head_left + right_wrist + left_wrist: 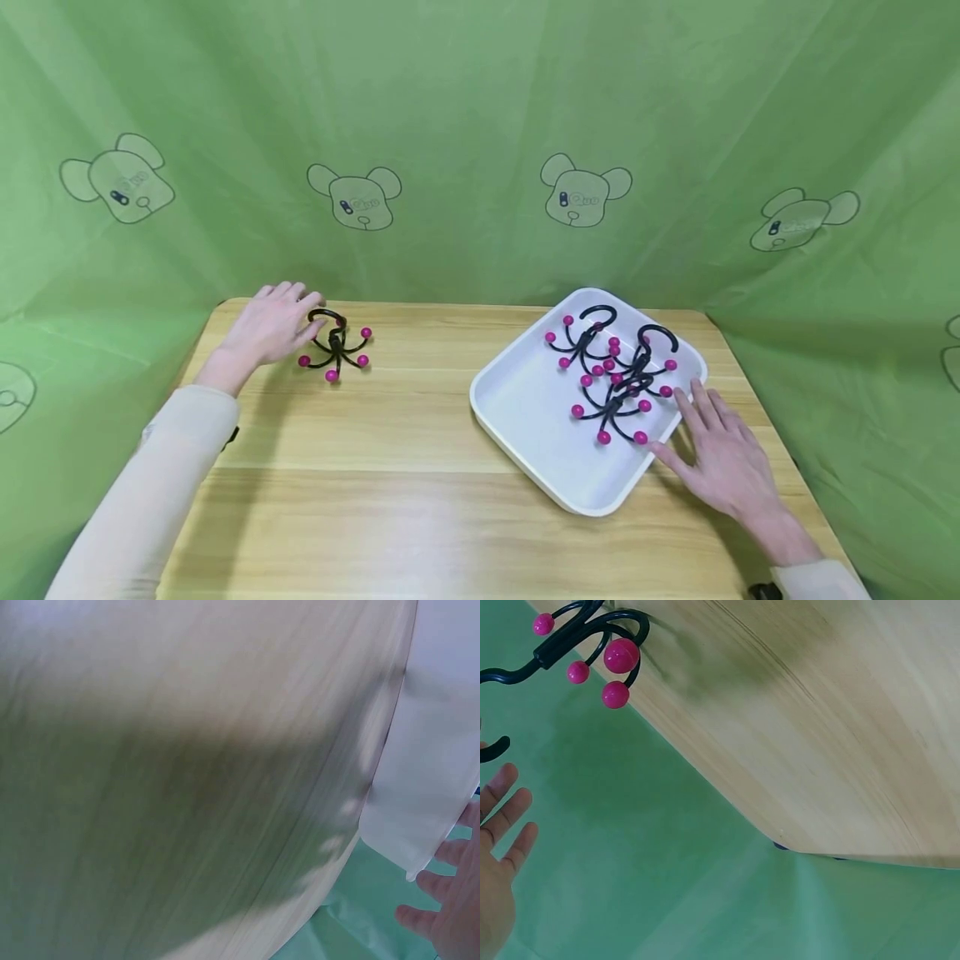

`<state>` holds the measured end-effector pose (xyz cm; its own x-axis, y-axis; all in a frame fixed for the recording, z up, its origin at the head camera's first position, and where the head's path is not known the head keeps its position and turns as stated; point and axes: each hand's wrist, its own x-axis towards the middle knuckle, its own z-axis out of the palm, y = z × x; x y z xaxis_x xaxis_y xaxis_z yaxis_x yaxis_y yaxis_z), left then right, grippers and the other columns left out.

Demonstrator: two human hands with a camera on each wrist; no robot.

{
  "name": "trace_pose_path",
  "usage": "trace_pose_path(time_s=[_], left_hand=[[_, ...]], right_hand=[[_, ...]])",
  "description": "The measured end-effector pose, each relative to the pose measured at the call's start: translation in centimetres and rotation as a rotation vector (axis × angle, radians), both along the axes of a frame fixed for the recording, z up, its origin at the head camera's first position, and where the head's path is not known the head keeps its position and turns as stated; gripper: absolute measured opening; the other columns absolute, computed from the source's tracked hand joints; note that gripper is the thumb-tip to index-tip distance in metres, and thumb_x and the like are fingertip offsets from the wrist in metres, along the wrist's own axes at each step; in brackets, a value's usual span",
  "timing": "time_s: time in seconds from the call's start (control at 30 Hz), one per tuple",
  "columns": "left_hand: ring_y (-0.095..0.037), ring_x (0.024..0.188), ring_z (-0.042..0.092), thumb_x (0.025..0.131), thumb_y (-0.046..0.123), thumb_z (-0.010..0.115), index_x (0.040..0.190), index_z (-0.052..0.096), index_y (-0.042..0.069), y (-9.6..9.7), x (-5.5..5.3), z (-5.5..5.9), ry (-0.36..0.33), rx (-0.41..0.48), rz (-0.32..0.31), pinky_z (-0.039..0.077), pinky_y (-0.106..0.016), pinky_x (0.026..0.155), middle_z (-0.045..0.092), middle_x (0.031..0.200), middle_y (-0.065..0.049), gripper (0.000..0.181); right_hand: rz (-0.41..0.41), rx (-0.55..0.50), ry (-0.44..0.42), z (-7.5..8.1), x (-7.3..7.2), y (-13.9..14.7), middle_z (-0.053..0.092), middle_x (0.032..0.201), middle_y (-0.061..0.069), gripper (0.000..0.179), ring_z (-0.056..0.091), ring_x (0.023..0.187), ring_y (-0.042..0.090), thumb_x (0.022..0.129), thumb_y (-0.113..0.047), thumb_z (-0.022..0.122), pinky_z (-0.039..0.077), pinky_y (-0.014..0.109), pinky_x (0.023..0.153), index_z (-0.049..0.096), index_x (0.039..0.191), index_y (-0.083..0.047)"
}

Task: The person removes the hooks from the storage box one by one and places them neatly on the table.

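On the left of the table, a black claw hanger (335, 342) with pink ball tips stands hook-up on its curved arms. My left hand (272, 327) reaches its hook, the thumb and index finger pinching around the bend. In the left wrist view the other fingers (506, 814) are loosely extended beside the hook's free end; the pinch lies beyond the frame. Three similar hangers (611, 407) sit in a white tray (517, 429). At the tray's right side my right hand (723, 458) is spread, its fingertips and thumb at the rim; the right wrist view shows fingers (435, 883) along the outer wall.
A light wooden table (360, 500) carries the tray and the lone hanger. Green cloth (480, 100) with printed bear heads rises behind and on both sides. A wide stretch of wood lies between the left hanger and the tray.
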<state>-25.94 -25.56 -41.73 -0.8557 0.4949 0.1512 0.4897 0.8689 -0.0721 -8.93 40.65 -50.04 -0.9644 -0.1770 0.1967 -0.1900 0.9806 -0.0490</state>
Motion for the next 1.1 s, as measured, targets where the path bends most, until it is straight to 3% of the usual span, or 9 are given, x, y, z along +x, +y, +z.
trace_pose_path(time_s=[0.23, 0.47, 0.77, 1.1], left_hand=[[-0.045, 0.132, 0.057, 0.101, 0.050, 0.064, 0.147, 0.054, 0.003, 0.9, 0.3, 0.7, -0.005, 0.057, 0.006, 0.046, -0.062, 0.112, 0.062, 0.141, -0.025, 0.067], [-0.043, 0.137, 0.054, 0.101, 0.057, 0.060, 0.151, 0.051, 0.004, 2.9, 0.8, 1.3, -0.015, 0.077, -0.017, 0.042, -0.061, 0.117, 0.059, 0.147, -0.023, 0.074], [-0.041, 0.139, 0.054, 0.101, 0.063, 0.057, 0.152, 0.051, 0.004, 6.4, 1.6, 1.1, -0.006, 0.090, -0.068, 0.042, -0.059, 0.119, 0.060, 0.148, -0.021, 0.078], [-0.037, 0.139, 0.055, 0.103, 0.063, 0.052, 0.153, 0.050, 0.008, 11.1, 2.6, 0.1, 0.005, 0.095, -0.132, 0.043, -0.057, 0.121, 0.059, 0.150, -0.017, 0.075]], right_hand=[[-0.001, -0.003, 0.000, 0.2, -0.2, 0.1, 0.014, 0.176, 0.025, 0.098, 0.018, 0.161, 0.051, 0.097, -0.063, 0.060, 0.024, 0.070, 0.123, 0.025, 0.166, -0.003], [-0.002, 0.000, -0.007, 0.1, -0.3, 0.0, 0.013, 0.176, 0.025, 0.099, 0.015, 0.162, 0.051, 0.097, -0.064, 0.060, 0.023, 0.070, 0.123, 0.023, 0.167, -0.003], [0.004, 0.003, 0.000, -0.1, -0.2, -0.1, 0.014, 0.176, 0.025, 0.099, 0.014, 0.161, 0.052, 0.097, -0.064, 0.060, 0.023, 0.072, 0.122, 0.024, 0.166, -0.003], [0.012, 0.007, 0.012, -0.4, -0.1, 0.0, 0.014, 0.176, 0.025, 0.100, 0.015, 0.161, 0.052, 0.097, -0.064, 0.060, 0.025, 0.072, 0.121, 0.023, 0.167, -0.004]])
